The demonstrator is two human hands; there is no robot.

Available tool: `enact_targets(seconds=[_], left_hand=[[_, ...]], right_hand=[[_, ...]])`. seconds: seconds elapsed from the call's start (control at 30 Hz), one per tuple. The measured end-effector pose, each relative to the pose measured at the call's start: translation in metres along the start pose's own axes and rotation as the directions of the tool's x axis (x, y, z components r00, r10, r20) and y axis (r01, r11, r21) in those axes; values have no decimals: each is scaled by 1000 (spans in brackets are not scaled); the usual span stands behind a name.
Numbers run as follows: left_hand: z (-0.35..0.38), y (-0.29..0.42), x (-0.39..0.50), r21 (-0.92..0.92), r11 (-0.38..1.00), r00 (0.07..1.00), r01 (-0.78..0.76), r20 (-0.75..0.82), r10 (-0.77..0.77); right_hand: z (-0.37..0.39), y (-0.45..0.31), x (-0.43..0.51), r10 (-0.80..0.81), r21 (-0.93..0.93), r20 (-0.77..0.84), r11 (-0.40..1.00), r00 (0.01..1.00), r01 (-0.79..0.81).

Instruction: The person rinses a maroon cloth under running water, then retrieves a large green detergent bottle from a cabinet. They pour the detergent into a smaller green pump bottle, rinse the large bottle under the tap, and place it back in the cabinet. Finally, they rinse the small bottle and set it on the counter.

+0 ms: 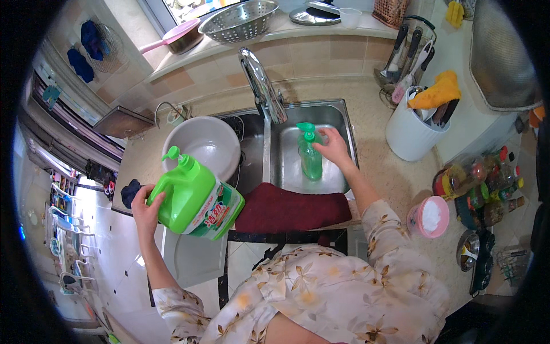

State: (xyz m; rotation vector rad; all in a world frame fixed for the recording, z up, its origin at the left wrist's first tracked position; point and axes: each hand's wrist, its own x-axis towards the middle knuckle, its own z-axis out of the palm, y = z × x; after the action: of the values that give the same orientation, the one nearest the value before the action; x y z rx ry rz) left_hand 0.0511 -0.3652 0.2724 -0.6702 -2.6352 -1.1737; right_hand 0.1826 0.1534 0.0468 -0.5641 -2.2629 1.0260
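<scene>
My left hand [145,202] grips the handle of a large bright green detergent jug [189,200] with a pump top and a printed label. The jug is tilted in front of the grey basin. My right hand [333,146] is at the neck and shoulder of a smaller translucent green pump bottle [311,161], thumb and fingers apart. Whether those fingers grip the bottle is hard to tell. That bottle stands in the right bowl of the stainless steel sink [288,165], its pump head in place. A dark red cloth [292,210] drapes over the sink's front edge.
A chrome faucet [263,86] rises behind the sink divider. The grey plastic basin [202,133] sits over the left bowl. To the right are a white utensil holder [412,133] and a pink tub [427,217] with white contents. A metal colander [240,21] rests on the ledge.
</scene>
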Motion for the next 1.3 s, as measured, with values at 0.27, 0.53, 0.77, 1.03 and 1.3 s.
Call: enact_targets(seconds=[0.27, 0.53, 0.77, 1.03, 1.3], left_hand=[[15, -12, -28, -131, 989, 968, 72, -230, -101], [40, 20, -51, 79, 995, 910, 62, -414, -24], [31, 25, -54, 172, 985, 888, 25, -456, 57], [193, 95, -50, -83, 915, 915, -395, 58, 400], [379, 132, -37, -330, 937, 979, -112, 124, 161]], right_hand=[[19, -22, 14, -26, -230, -5, 973, 1000, 24], [12, -37, 10, 13, -314, 108, 949, 994, 22], [1, -41, 7, -71, -393, 196, 908, 978, 145], [-15, -70, -11, -200, -371, 45, 907, 979, 202], [-44, -113, -13, -214, -284, -3, 937, 977, 204]])
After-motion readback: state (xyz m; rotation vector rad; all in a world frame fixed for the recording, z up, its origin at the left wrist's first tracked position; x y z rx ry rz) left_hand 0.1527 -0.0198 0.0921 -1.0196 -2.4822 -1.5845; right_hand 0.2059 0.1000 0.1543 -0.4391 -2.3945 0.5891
